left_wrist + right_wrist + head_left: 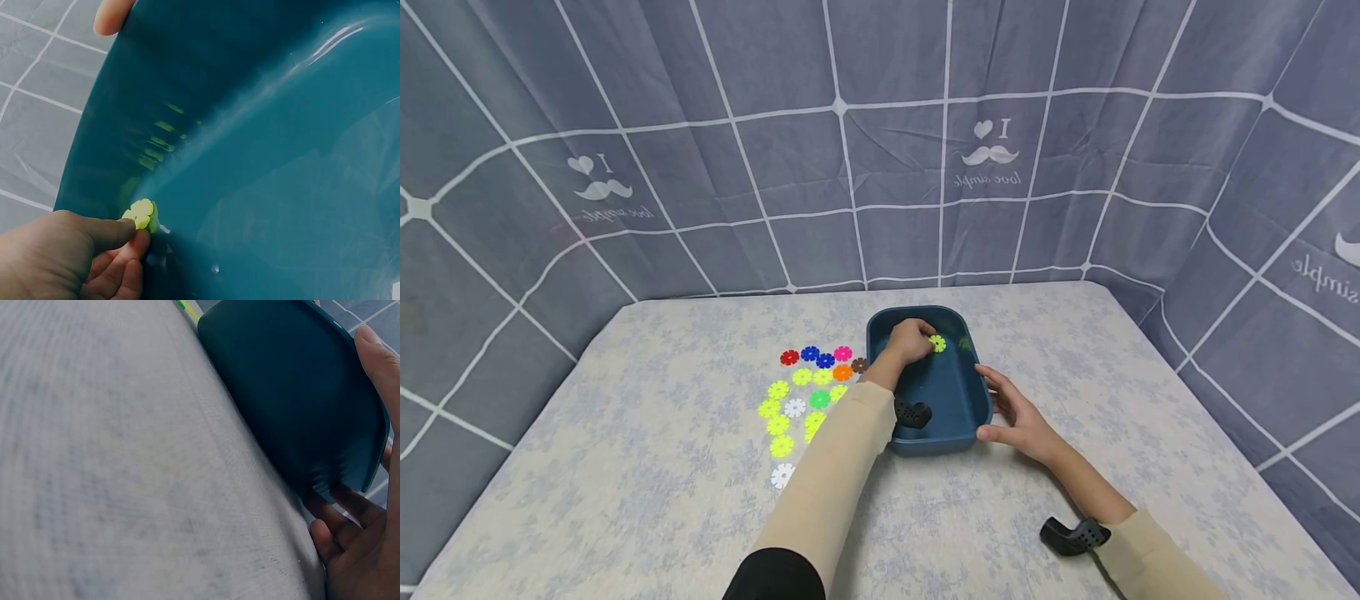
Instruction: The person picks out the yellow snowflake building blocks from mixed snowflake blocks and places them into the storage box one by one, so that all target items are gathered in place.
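Should handle as light, stiff, slightly slick, best taken by the rim, like loose discs (781, 447) at left on worktop (625, 467). Pinching with nearly closed left grip (910, 340) a yellow-green piece (938, 343) inside blue bin (936, 444), reaching over left rim. Touching bin's right side with loosely open right grip (1021, 421), thumb apart from fingers.

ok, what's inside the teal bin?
The left hand, pinching at least one yellow-green disc. Hand and sleeve cover part of the bin's left side; anything beneath is hidden.
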The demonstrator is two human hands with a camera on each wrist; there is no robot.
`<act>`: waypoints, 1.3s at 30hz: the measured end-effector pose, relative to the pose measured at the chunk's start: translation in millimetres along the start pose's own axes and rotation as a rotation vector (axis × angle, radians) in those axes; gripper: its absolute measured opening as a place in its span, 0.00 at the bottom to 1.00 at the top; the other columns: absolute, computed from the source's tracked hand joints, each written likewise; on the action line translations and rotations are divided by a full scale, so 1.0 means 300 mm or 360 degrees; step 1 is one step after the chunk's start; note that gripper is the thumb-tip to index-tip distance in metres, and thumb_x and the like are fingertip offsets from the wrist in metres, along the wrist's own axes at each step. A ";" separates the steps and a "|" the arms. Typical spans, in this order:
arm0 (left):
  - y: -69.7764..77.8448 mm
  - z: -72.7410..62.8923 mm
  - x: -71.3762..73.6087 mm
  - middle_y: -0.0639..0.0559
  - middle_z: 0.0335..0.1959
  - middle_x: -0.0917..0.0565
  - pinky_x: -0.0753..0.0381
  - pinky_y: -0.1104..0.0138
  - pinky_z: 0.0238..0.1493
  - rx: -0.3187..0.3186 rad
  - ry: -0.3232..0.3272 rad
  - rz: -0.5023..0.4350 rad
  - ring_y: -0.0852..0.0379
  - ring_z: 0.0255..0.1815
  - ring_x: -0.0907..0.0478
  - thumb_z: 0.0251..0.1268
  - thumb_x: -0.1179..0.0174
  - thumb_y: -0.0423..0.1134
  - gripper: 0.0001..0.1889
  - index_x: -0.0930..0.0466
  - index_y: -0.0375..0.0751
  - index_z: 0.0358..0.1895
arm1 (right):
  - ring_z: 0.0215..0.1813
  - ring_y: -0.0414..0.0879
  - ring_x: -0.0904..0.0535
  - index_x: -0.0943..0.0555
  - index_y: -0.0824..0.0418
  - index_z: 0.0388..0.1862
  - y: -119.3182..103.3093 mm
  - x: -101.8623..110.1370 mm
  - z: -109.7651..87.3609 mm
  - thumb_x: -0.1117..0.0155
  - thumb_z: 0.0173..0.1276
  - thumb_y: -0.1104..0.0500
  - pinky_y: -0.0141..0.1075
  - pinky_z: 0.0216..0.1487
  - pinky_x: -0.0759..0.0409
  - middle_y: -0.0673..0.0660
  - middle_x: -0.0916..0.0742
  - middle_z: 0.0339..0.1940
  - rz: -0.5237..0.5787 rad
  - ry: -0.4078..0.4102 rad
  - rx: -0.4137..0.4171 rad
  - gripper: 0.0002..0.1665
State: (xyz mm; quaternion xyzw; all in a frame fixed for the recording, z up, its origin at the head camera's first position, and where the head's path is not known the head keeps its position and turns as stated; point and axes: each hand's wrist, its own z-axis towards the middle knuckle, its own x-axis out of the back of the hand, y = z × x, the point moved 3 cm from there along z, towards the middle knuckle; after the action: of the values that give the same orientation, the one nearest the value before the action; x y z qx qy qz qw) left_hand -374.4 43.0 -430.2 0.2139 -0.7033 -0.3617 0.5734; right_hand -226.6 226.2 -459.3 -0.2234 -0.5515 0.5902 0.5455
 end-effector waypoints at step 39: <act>0.094 -0.079 0.107 0.45 0.50 0.18 0.25 0.60 0.51 -0.0299 0.0047 0.0032 0.49 0.52 0.22 0.72 0.44 0.34 0.15 0.20 0.38 0.58 | 0.67 0.68 0.35 0.48 0.58 0.78 0.006 -0.001 0.001 0.31 0.60 0.59 0.34 0.58 0.30 0.73 0.36 0.71 -0.0015 0.0007 -0.0010 0.52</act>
State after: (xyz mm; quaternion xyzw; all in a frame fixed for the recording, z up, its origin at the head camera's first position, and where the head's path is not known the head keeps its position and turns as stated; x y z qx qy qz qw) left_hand -356.3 32.0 -386.0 0.1574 -0.6600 -0.4170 0.6047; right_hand -227.4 226.3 -460.8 -0.2239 -0.5532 0.5855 0.5487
